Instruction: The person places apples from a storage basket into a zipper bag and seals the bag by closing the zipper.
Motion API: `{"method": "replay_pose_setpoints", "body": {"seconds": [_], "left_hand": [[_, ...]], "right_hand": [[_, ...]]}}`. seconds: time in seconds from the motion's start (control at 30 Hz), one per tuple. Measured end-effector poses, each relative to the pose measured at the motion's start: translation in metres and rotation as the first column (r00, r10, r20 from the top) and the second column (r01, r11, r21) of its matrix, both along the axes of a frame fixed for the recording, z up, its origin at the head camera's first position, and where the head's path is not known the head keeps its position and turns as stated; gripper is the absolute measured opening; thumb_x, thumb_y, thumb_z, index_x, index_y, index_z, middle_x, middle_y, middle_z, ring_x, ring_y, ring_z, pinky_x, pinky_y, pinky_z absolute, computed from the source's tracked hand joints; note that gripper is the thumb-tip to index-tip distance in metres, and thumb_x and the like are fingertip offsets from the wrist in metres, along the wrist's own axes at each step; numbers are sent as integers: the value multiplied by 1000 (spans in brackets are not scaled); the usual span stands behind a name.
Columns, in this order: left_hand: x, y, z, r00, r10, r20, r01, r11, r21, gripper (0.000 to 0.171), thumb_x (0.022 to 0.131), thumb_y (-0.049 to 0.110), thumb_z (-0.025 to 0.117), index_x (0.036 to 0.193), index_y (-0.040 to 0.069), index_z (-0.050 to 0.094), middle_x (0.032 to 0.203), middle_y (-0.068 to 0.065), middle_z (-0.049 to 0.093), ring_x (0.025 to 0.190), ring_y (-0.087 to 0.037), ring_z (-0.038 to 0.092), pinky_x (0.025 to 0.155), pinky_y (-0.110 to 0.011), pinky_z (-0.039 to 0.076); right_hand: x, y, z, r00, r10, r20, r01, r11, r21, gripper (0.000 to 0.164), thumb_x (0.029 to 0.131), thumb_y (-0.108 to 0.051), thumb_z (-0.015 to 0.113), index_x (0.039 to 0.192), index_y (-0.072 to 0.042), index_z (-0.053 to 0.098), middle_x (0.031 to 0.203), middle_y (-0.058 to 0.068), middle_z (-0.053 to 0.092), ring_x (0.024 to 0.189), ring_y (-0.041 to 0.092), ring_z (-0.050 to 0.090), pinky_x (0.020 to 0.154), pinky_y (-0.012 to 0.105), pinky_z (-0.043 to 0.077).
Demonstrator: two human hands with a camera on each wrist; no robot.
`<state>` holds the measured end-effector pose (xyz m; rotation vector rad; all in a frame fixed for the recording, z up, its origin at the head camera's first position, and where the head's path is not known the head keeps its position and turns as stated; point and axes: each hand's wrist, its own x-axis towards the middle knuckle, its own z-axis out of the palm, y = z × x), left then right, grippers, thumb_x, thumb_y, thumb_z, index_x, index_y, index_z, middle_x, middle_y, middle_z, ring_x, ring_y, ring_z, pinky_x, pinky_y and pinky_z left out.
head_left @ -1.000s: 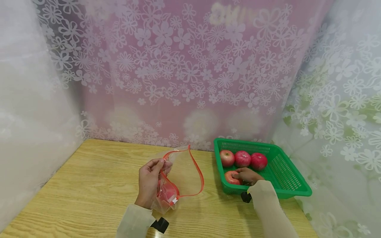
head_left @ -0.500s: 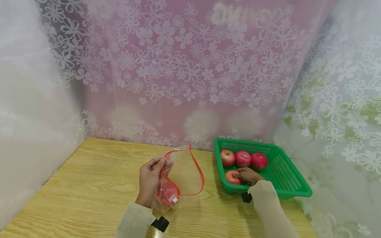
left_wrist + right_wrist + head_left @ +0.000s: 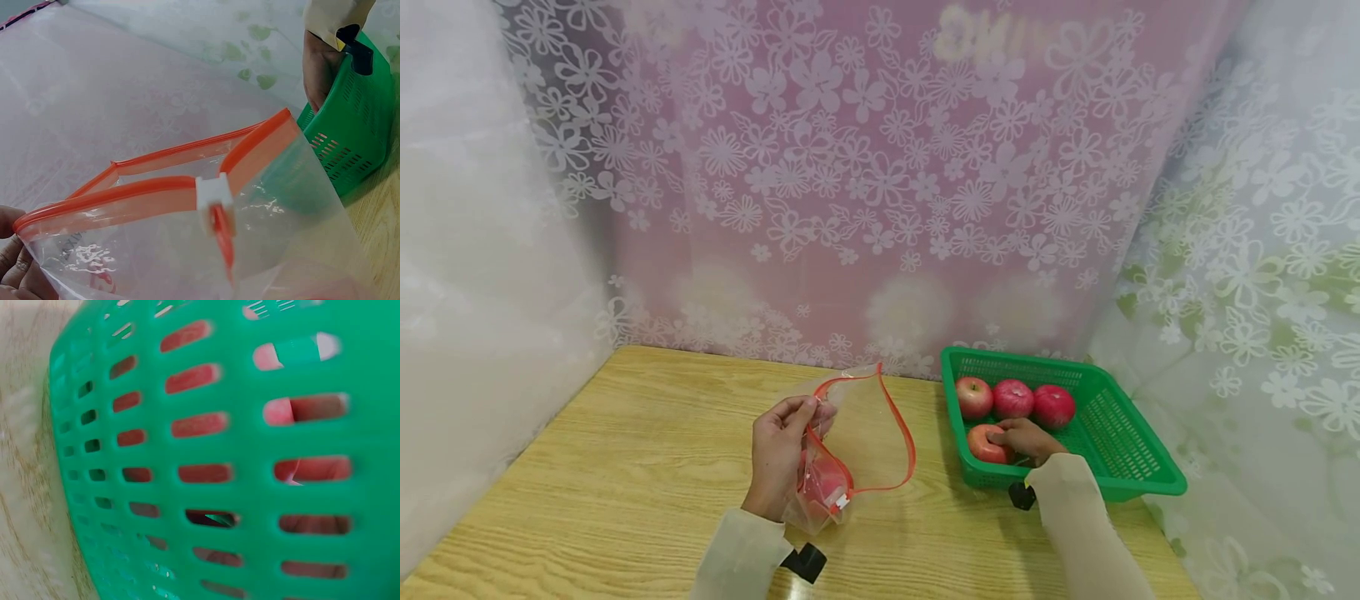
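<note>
My left hand pinches the rim of a clear zip bag, whose mouth gapes toward the right. Orange-red trim runs round that mouth, and a white slider sits on it in the left wrist view. Low in the bag shows a red apple, blurred by the plastic. Over in the green basket, my right hand grips a light red apple, thumb on its top near the stem hollow. The basket wall covers most of that hand in the right wrist view; red shows through its slots.
Behind the gripped apple, three more apples line up along the basket's back left: a paler one, a middle one and a dark red one. The basket stands at the right of the wooden table, near the flowered curtain.
Both hands keep the same holds in nearly the same places. The apple under the right hand has shifted very slightly away from the basket's near wall.
</note>
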<state>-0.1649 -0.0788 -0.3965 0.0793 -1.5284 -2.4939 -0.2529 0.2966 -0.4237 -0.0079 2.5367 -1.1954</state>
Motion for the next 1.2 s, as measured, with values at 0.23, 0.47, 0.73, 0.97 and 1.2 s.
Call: {"method": "replay_pose_setpoints", "body": {"seconds": [0.23, 0.47, 0.73, 0.97, 1.2], "left_hand": [[0, 0, 1, 1000, 0, -7, 0, 1000, 1, 21, 97, 8, 57, 107, -10, 62, 86, -7, 73, 82, -17, 72, 79, -32, 57], [1, 0, 2, 1000, 3, -5, -3, 1000, -2, 22, 97, 9, 57, 107, -10, 62, 87, -8, 73, 82, -17, 72, 79, -32, 57], [3, 0, 3, 1000, 5, -2, -5, 1000, -10, 25, 97, 10, 59, 108, -12, 61, 87, -8, 73, 82, -15, 71, 79, -30, 57], [3, 1, 3, 1000, 0, -15, 0, 1000, -7, 27, 97, 11, 59, 109, -13, 60, 88, -8, 73, 83, -15, 71, 81, -30, 56], [3, 2, 2, 1000, 3, -24, -3, 1000, -5, 23, 97, 9, 58, 107, -11, 61, 88, -8, 73, 83, -17, 72, 80, -32, 57]], "right_hand": [[2, -3, 1, 997, -78, -4, 78, 997, -10, 41, 97, -22, 57, 123, 10, 54, 97, 12, 60, 83, 22, 57, 73, 42, 54], [3, -4, 3, 992, -126, -16, 126, 992, -28, 44, 97, -23, 58, 127, 9, 53, 110, 20, 59, 93, 29, 59, 81, 51, 54], [3, -2, -1, 988, -150, -36, 146, 986, -83, 53, 97, -27, 58, 134, 9, 47, 116, 23, 59, 91, 28, 63, 76, 47, 57], [3, -1, -1, 985, -165, -48, 157, 978, -137, 54, 97, -26, 58, 134, 11, 45, 118, 25, 57, 92, 28, 63, 76, 50, 57], [4, -4, 4, 982, -175, -68, 165, 977, -136, 53, 97, -25, 57, 135, 10, 45, 121, 27, 55, 96, 31, 61, 77, 51, 57]]}}
